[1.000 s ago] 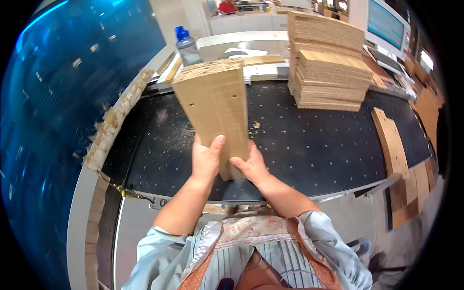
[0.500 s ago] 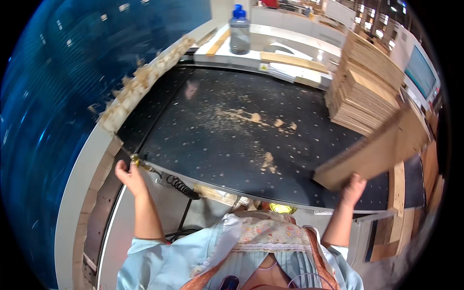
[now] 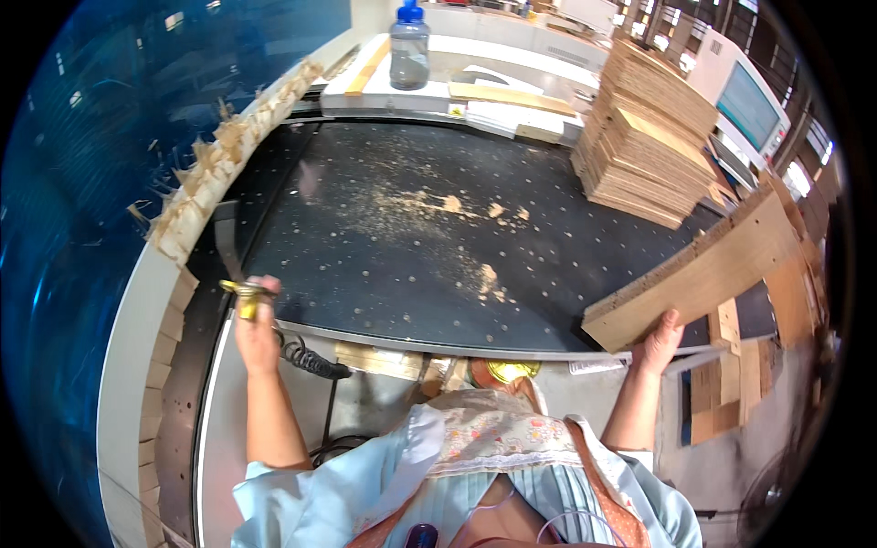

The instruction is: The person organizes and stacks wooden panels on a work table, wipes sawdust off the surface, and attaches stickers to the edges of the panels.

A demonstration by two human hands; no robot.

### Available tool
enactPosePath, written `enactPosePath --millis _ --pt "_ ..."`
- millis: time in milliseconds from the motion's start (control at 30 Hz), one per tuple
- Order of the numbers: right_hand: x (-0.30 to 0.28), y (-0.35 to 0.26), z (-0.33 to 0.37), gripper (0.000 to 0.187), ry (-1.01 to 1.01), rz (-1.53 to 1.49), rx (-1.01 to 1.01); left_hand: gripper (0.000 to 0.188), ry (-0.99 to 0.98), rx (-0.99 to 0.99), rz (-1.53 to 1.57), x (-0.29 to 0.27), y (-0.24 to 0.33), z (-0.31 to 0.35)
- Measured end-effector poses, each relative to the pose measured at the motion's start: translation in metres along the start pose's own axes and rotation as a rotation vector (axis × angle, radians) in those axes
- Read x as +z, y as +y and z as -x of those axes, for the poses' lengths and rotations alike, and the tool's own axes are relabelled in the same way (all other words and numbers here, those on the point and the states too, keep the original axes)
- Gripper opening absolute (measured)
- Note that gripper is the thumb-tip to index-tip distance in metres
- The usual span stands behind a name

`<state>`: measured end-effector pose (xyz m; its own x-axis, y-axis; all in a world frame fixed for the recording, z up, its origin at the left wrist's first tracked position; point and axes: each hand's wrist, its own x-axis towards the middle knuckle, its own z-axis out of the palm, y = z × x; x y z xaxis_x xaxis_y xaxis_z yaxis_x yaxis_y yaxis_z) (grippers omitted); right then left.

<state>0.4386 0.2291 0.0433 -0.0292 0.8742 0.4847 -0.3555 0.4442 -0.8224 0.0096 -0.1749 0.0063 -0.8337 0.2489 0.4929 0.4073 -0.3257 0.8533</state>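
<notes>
My left hand (image 3: 257, 342) is closed round a brass-coloured air blow gun (image 3: 248, 300), held just above the table's near left corner. A black coiled hose (image 3: 309, 357) hangs beside that hand below the table's edge. My right hand (image 3: 660, 343) grips the lower edge of a brown particleboard panel (image 3: 699, 267), thumb on its face. The panel stands tilted on its edge over the right side of the black table (image 3: 393, 292), its near left corner at the tabletop. Sawdust (image 3: 452, 205) is scattered over the middle of the tabletop.
A stack of boards (image 3: 639, 151) stands at the table's far right, with a monitor (image 3: 749, 96) behind. A blue-capped bottle (image 3: 409, 53) is on the white ledge at the back. Along the left runs a blue machine cover (image 3: 100, 173) with a frayed pale edge (image 3: 219, 160).
My left hand has closed on the air blow gun and lifted it from the table's corner. The panel in my right hand has hardly shifted; the whole view has moved slightly.
</notes>
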Motion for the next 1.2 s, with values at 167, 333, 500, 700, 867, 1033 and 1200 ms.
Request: enactPosePath --millis 167,333,500,700,867,1033,1200 --pt "0.012 -0.011 0.007 0.086 0.012 -0.094 -0.011 0.042 -0.963 -0.261 -0.779 0.112 0.008 0.101" --pt "0.015 -0.018 0.010 0.083 0.029 -0.098 -0.013 0.035 -1.134 -0.292 -1.015 0.149 0.015 0.121" --pt "0.014 -0.022 0.015 0.086 0.048 -0.109 -0.018 0.025 -0.837 -0.234 -1.104 0.066 0.037 0.114" --pt "0.015 -0.012 0.010 0.083 0.021 -0.190 0.000 0.021 -0.466 -0.307 -1.379 -0.059 0.056 0.118" --pt "0.037 -0.012 0.003 0.079 -0.026 -0.273 0.020 0.023 -0.098 -0.529 -1.571 -0.131 0.067 0.125" --pt "0.067 -0.002 0.003 0.074 -0.090 -0.292 0.003 0.022 -0.220 -0.504 -1.183 -0.090 0.068 0.156" --pt "0.103 -0.002 0.013 0.075 -0.142 -0.374 0.057 0.023 -0.623 -0.432 -1.128 -0.004 0.088 0.171"
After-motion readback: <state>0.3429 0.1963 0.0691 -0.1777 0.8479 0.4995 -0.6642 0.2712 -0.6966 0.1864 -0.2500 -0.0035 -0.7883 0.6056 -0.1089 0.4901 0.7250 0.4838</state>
